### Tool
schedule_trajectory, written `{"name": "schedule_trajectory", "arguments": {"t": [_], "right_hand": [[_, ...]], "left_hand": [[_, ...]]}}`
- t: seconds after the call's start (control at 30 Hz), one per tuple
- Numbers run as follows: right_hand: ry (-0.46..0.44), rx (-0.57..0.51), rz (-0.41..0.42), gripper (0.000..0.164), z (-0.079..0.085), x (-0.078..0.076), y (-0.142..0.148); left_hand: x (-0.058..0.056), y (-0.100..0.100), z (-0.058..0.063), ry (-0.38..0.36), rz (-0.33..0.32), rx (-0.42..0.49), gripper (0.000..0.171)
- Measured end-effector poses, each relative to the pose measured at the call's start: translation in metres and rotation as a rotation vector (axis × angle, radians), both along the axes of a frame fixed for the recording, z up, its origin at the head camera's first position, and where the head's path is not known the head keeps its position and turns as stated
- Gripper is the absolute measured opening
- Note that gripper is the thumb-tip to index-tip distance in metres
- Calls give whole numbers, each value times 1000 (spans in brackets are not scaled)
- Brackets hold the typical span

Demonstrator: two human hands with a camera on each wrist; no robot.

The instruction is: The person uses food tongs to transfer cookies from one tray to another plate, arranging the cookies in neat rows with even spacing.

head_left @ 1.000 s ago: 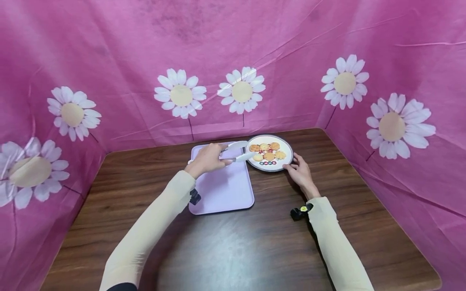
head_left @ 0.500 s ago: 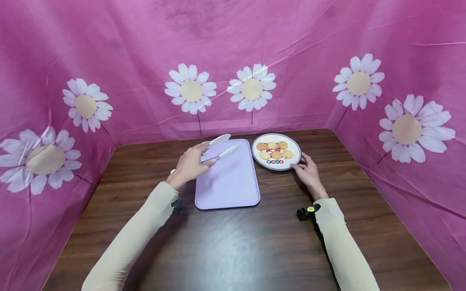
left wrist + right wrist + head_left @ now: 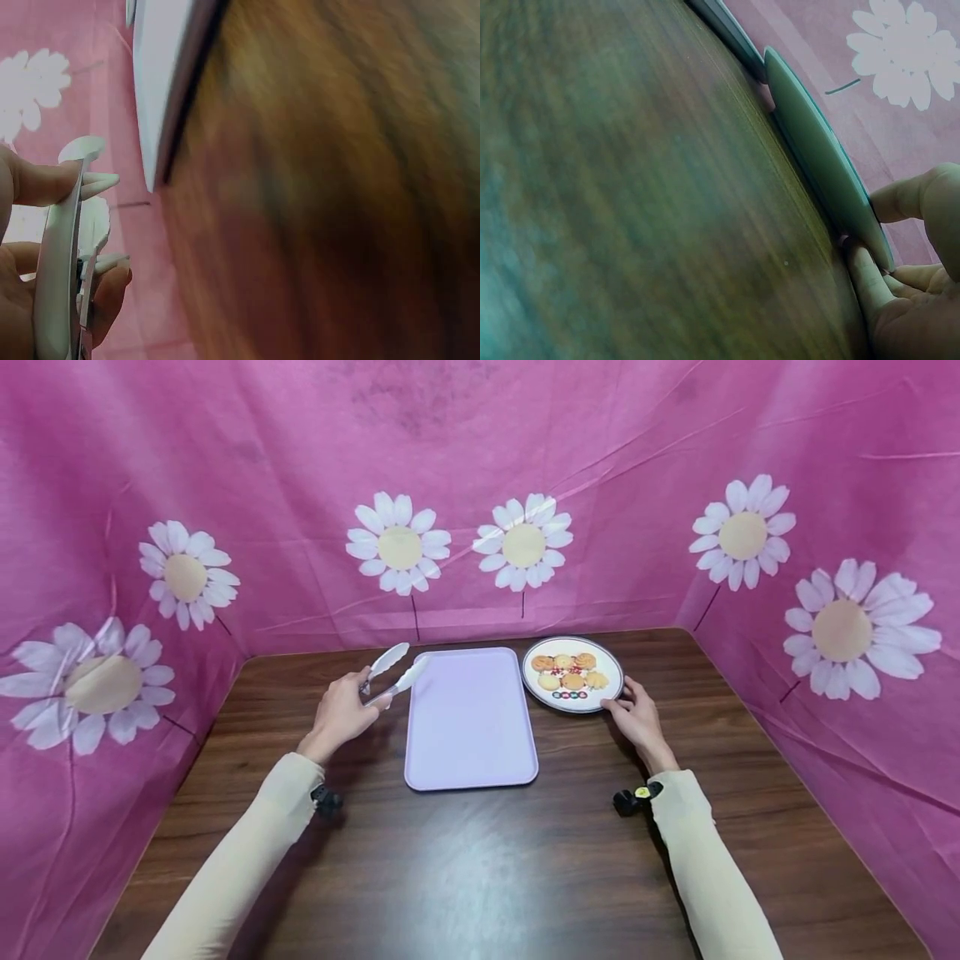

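My left hand (image 3: 341,712) holds a pair of tongs (image 3: 408,672) with metal arms and white tips, the tips spread apart with nothing between them. The tongs are at the upper left corner of a lilac tray (image 3: 472,718); in the left wrist view fingers lie on both sides of the tongs (image 3: 56,277). My right hand (image 3: 633,720) pinches the near right rim of a round white plate (image 3: 536,689) with a dark edge line. Several cookies (image 3: 572,682) show on its face. In the right wrist view, one finger reaches under the plate (image 3: 817,157) and another lies at its upper rim.
The tray and plate stand side by side toward the back of a brown wooden table (image 3: 480,877). Pink cloth (image 3: 615,468) printed with large daisies hangs behind and along both sides.
My left hand has carried the tongs leftward from beside the plate, across the tray to its left side. My right hand stays at the plate's rim; the head view has shifted slightly.
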State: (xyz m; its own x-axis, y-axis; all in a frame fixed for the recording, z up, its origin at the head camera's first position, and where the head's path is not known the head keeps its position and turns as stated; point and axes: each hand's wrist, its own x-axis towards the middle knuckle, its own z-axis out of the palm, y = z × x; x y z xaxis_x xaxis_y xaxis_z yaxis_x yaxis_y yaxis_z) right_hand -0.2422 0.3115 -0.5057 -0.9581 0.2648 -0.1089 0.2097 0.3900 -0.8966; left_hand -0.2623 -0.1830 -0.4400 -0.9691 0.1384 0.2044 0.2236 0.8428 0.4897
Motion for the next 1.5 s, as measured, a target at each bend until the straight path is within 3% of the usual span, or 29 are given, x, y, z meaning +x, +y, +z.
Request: {"name": "schedule_trajectory", "arguments": {"t": [0.27,0.6,0.83,1.2,1.5], "right_hand": [[-4,-2,7,82,-1,2,1],[4,-17,9,81,-4,-1,-1],[-16,-14,3,81,-7,1,3],[-57,-6,0,87,9,5,2],[-95,-5,48,84,23,20,5]], "left_hand": [[1,-22,-15,-56,66,-20,75],[2,-46,-28,-70,98,-54,71],[4,-51,-34,-95,93,-49,73],[5,-48,-26,-119,52,-61,79],[9,-51,-18,-111,33,-82,101]]}}
